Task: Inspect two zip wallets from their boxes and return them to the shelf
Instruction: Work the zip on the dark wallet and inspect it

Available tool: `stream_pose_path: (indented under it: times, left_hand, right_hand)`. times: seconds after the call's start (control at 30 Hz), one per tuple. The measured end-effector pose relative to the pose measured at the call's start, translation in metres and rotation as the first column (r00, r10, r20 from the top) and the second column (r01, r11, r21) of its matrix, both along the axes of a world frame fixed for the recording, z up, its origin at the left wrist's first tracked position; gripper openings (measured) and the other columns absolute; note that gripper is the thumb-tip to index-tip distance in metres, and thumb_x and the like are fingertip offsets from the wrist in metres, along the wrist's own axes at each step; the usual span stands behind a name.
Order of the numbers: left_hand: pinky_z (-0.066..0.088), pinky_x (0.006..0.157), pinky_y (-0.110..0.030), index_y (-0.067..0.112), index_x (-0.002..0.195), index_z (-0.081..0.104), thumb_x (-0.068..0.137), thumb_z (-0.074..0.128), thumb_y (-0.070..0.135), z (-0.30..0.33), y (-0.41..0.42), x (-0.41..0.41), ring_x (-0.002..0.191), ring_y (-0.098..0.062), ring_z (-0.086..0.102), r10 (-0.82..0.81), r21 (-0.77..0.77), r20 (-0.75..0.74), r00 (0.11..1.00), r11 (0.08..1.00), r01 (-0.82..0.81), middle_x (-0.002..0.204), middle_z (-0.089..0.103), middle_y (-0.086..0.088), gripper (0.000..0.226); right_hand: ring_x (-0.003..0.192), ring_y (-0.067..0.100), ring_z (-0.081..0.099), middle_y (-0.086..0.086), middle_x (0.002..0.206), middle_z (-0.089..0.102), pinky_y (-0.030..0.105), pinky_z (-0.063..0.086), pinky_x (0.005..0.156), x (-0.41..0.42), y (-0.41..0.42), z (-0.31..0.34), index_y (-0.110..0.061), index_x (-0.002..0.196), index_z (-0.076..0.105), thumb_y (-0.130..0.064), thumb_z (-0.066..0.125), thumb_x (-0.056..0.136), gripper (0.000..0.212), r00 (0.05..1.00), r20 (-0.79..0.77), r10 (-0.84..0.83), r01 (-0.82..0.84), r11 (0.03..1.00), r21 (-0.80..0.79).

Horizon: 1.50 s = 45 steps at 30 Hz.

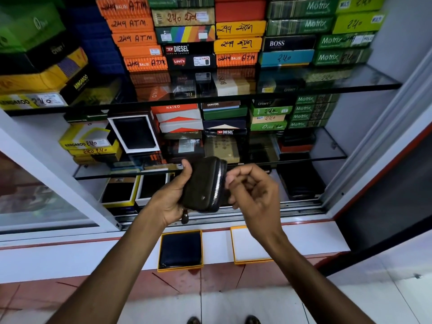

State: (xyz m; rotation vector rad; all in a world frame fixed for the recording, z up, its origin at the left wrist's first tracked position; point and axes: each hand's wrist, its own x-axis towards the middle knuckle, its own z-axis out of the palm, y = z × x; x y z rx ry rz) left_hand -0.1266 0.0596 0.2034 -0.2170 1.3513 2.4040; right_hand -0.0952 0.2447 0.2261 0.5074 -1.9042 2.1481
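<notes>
Currently the left hand has its grip clamped on the zip wallet, while the right hand pinches at the zipper edge beside it. Below the grip, a sharp tug could twist the wallet loose onto the floor.

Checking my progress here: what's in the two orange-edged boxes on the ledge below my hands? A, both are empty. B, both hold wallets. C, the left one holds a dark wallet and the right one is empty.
C: the left orange-edged box holds a dark wallet, while the right orange-edged box shows only its white bottom.
</notes>
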Motion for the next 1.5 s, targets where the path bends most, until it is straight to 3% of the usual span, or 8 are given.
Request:
stream_pose_path:
  times: [0.1,0.23,0.43,0.57,0.77,1.0,1.27,1.5]
  left_hand:
    - [0.060,0.082,-0.035,0.022,0.138,0.052,0.055,0.076,0.063,0.001,-0.004,0.000,0.088,-0.016,0.072,-0.090,0.042,-0.104,0.991,0.995,0.095,0.095,0.075,-0.001,0.095]
    - [0.061,0.079,-0.036,0.019,0.138,0.050,0.056,0.074,0.062,0.004,-0.004,0.001,0.079,-0.014,0.072,-0.116,0.053,-0.133,0.984,0.991,0.124,0.085,0.074,0.000,0.095]
    - [0.060,0.078,-0.039,0.006,0.127,0.062,0.044,0.090,0.049,0.004,0.004,-0.002,0.106,-0.024,0.069,0.077,0.108,0.080,0.994,0.990,-0.086,0.122,0.069,-0.015,0.098]
    - [0.055,0.094,-0.040,0.004,0.132,0.057,0.063,0.076,0.049,0.006,0.009,-0.005,0.119,-0.024,0.062,0.183,0.091,0.111,0.977,0.977,-0.193,0.132,0.063,-0.016,0.085]
    - [0.061,0.079,-0.036,0.007,0.107,0.068,0.071,0.067,0.047,0.010,0.023,-0.003,0.094,-0.021,0.074,0.269,0.073,0.126,0.955,0.957,-0.279,0.110,0.074,-0.015,0.054]
    - [0.062,0.067,-0.035,0.004,0.116,0.062,0.081,0.065,0.040,0.011,0.024,-0.005,0.093,-0.022,0.074,0.357,0.132,0.137,0.924,0.918,-0.374,0.111,0.073,-0.016,0.050]
    - [0.061,0.068,-0.030,0.011,0.100,0.068,0.069,0.073,0.032,-0.004,0.011,-0.004,0.093,-0.020,0.073,0.391,-0.023,-0.052,0.919,0.920,-0.392,0.105,0.075,-0.010,0.038]
    - [0.059,0.072,-0.029,0.008,0.113,0.064,0.044,0.094,0.045,-0.015,-0.017,-0.005,0.100,-0.018,0.071,0.270,-0.178,-0.215,0.939,0.934,-0.309,0.107,0.075,-0.007,0.083]
  right_hand:
    - [0.063,0.020,0.065,0.003,0.075,0.070,0.038,0.054,0.055,0.008,-0.004,-0.008,-0.012,0.084,0.069,-0.017,0.063,0.087,0.008,0.996,-0.072,0.052,-0.049,0.998,0.039]
    - [0.061,0.022,0.064,0.001,0.073,0.070,0.046,0.053,0.054,0.009,-0.007,-0.022,-0.013,0.085,0.069,-0.017,0.059,0.086,0.011,0.998,-0.064,0.002,0.003,0.997,0.074]
    - [0.067,0.017,0.063,-0.006,0.075,0.067,0.044,0.051,0.055,0.010,-0.011,-0.049,-0.017,0.084,0.063,-0.017,0.067,0.078,0.007,0.997,0.017,-0.071,0.064,0.962,0.265]
    - [0.078,0.015,0.063,-0.008,0.082,0.067,0.037,0.050,0.059,0.008,-0.014,-0.053,-0.021,0.085,0.064,-0.029,0.080,0.076,0.021,0.986,-0.069,-0.150,0.165,0.918,0.361]
    - [0.077,0.010,0.062,-0.012,0.077,0.065,0.024,0.048,0.061,0.005,-0.021,-0.049,-0.028,0.082,0.061,-0.054,0.080,0.069,0.035,0.961,-0.129,-0.245,0.277,0.855,0.438]
    - [0.073,-0.011,0.057,-0.012,0.078,0.072,0.002,0.039,0.066,0.006,-0.019,-0.049,-0.021,0.087,0.077,-0.030,0.082,0.077,0.015,0.934,-0.209,-0.289,0.352,0.836,0.422]
    - [0.086,0.010,0.065,-0.007,0.093,0.074,0.023,0.052,0.073,-0.002,-0.003,-0.052,-0.019,0.094,0.074,-0.026,0.067,0.092,0.010,0.892,-0.420,-0.167,0.396,0.737,0.548]
    - [0.087,0.012,0.066,-0.003,0.095,0.073,0.032,0.057,0.070,-0.019,0.024,-0.044,-0.016,0.100,0.070,-0.027,0.053,0.098,0.020,0.895,-0.348,-0.280,0.433,0.737,0.519]
